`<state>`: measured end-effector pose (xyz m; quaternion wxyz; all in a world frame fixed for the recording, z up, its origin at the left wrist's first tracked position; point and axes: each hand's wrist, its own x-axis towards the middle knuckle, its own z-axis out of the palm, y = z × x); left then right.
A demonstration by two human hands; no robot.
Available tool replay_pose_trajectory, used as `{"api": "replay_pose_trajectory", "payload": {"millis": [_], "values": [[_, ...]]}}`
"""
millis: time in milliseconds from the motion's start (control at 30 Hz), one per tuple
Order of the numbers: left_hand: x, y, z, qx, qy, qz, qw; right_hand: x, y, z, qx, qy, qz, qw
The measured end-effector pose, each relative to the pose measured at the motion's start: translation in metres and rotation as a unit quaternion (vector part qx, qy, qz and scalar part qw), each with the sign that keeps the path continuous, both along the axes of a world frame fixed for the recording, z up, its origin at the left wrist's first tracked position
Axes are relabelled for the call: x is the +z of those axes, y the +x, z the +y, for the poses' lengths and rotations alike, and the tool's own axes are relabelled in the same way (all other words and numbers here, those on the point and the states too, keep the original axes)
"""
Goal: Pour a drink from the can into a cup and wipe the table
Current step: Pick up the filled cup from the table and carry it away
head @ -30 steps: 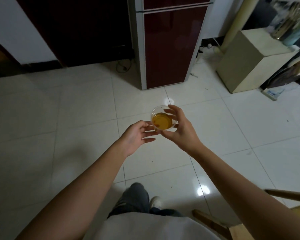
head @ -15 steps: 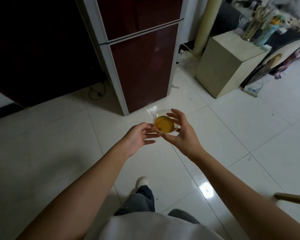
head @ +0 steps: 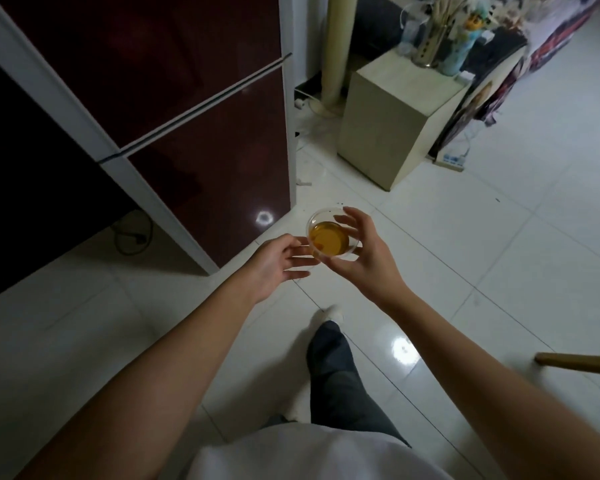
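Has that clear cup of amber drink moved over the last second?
Yes. The clear plastic cup of amber drink has come nearer the dark red fridge.

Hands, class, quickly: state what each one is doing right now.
Left hand: open, fingers straight, reaching to the cup, holding nothing.
Right hand: fingers curled round the cup of amber drink.

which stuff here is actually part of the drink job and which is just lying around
Part of the job:
clear cup of amber drink
right hand gripping the cup
left hand, fingers straight by the cup

Just lying about:
dark red fridge
beige cabinet
utensil holder
power strip
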<state>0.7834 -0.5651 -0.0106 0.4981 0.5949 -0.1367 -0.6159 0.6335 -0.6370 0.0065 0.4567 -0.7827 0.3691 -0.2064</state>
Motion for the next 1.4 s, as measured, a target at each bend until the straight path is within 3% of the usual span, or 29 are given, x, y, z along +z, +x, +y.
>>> {"api": "replay_pose_trajectory", "payload": {"millis": [433,1400], "values": [[-0.009,0.030,-0.240,-0.053,0.007,-0.016,0.998,-0.007,0.021,-0.220,-0.050,0.004,-0.006,0.999],[-0.030,0.081,-0.671,-0.171,0.028,-0.014,0.985,-0.029,0.068,-0.611,-0.177,-0.015,0.017,0.984]]}}
